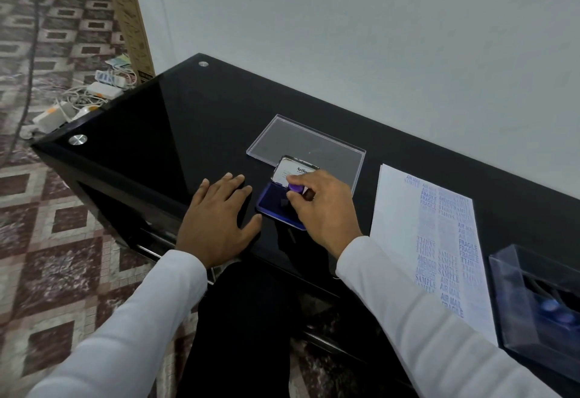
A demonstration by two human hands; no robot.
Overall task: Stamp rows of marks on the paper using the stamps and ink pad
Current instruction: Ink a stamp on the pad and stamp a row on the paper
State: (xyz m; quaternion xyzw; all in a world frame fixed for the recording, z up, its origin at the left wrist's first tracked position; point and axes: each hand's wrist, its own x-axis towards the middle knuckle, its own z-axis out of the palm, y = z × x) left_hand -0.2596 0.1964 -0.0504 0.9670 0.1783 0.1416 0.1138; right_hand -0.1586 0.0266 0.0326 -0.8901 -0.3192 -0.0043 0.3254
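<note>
Your right hand [323, 206] pinched a purple-topped stamp [295, 188] down onto the blue ink pad [270, 206], whose lid [295, 171] stood propped open just beyond your knuckles. Your left hand [219, 218] lay flat with straight fingers on the glossy black table [175, 121], its thumb beside the pad's near edge. To the right of your right wrist lay the paper [405, 218], covered in blue word marks, its long side running away from you towards the pale wall [345, 21]. Patterned tiles [53, 225] covered the floor to your left.
</note>
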